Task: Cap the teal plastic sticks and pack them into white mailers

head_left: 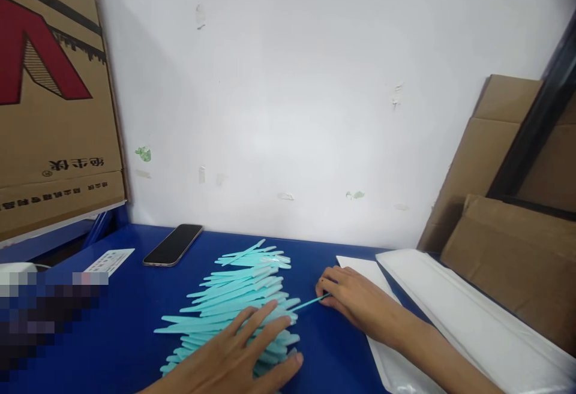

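A long pile of light teal, flat tapered sticks (229,298) lies on the blue table, most of them pointing left to right. Over the near part of the pile rests my left hand (234,352), its fingers spread and touching the sticks. Just right of the pile, my right hand (346,295) pinches one end of a thin teal stick (310,303). That stick's other end reaches the pile's right edge. The palm side of my right hand is hidden.
White padded packs (450,304) lie right of my right forearm, beside a brown cardboard piece (508,262). A phone (174,245) and a printed card (110,262) lie at the back left. A large carton (54,130) stands left, against the white wall (288,100).
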`<state>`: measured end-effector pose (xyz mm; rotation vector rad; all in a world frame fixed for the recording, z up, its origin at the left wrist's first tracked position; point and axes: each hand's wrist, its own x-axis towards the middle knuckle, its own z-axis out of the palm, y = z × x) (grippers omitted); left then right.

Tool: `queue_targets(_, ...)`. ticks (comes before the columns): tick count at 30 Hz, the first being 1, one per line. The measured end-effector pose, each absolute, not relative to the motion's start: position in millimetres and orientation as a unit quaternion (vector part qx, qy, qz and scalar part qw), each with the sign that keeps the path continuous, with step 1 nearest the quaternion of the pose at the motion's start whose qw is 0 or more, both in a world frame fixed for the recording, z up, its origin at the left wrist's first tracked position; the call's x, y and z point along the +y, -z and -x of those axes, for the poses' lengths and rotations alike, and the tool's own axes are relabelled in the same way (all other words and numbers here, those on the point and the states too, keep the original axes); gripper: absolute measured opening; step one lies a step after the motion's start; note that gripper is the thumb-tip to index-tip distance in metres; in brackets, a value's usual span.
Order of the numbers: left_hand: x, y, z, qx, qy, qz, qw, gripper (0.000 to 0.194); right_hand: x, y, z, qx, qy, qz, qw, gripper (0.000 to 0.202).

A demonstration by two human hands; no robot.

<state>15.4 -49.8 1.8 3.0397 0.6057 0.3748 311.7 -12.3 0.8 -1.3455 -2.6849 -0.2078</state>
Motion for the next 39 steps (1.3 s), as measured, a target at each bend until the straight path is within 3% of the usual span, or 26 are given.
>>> queue_targets(8, -33.3, 12.3, -19.8, 0.194, -0.123, -0.973, 0.003, 0.082, -12.3, -6.8, -314.3, -0.885, 0.107, 0.447, 0.074, 0.015)
queue_targets(13, -18.1, 30.7, -25.4, 0.211, -0.087, -0.973, -0.015, 0.114, -15.4, -9.5, -315.5, -0.882, 0.123, 0.447, 0.090, 0.018)
queue_targets(22, -10.9, 21.1, -35.4, 0.256, -0.127, -0.958, -0.029, 0.110, -14.8, -8.0, -314.4, -0.876, 0.126, 0.453, 0.110, 0.021)
queue_targets(34, -18.1, 19.8, -27.1, 0.285, -0.170, -0.943, -0.022, 0.092, -22.4, -11.9, -312.2, -0.887, 0.092, 0.441, 0.099, 0.020)
queue_targets(36, -19.9, 13.5, -22.4, 0.283, -0.205, -0.937, -0.001, 0.077, -24.4, -11.1, -309.6, -0.891, 0.090, 0.433, 0.106, 0.020)
queue_targets(39, -21.5, 1.2, -16.7, 0.284, -0.274, -0.919, 0.026, 0.037, -28.0, -5.9, -304.0, -0.900, 0.100, 0.402, 0.136, 0.020)
